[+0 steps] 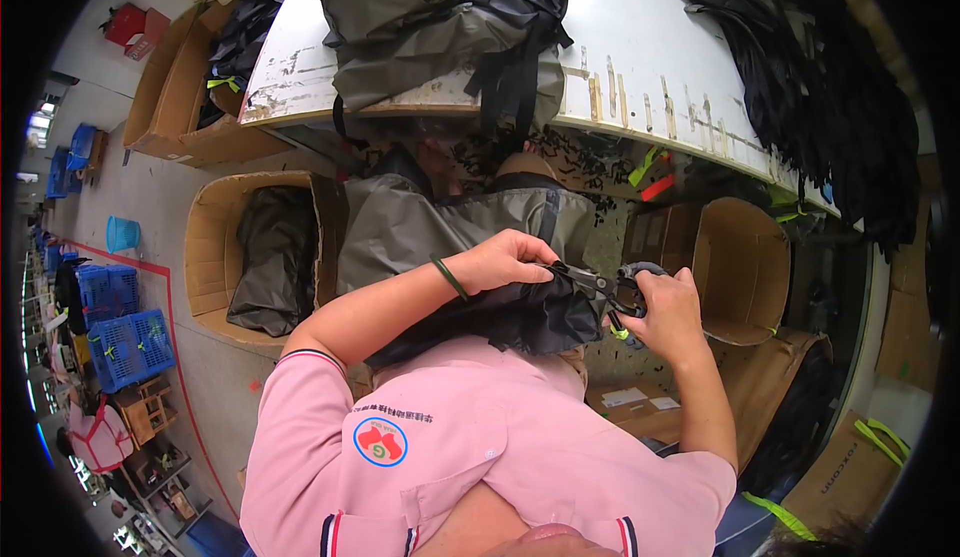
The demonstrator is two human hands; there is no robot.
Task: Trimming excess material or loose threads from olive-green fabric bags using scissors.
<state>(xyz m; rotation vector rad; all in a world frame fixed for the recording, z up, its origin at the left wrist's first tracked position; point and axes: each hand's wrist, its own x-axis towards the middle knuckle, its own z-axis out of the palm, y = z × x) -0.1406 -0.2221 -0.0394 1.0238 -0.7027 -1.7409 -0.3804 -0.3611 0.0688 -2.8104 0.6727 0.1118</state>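
Note:
Across my lap lies a grey-brown and black coated-fabric piece (395, 232), its dark part bunched near my waist. My left hand (505, 263), with a dark green bangle at the wrist, pinches a black edge of this fabric between thumb and fingers. Scissors (600, 284) with dark handles are in my right hand (668, 309), fingers through the loops. Their blades point left, at the black fabric beside my left fingertips; whether they touch it I cannot tell. A bit of yellow-green (619, 333) shows below the handles.
Ahead stands a white worktable (620, 87) bearing a folded grey-black piece (400, 47) and a heap of black straps (760, 57). Open cardboard boxes flank me, left (205, 257) and right (745, 277). Black scraps (590, 172) litter the floor under the table. Blue crates (130, 347) stand far left.

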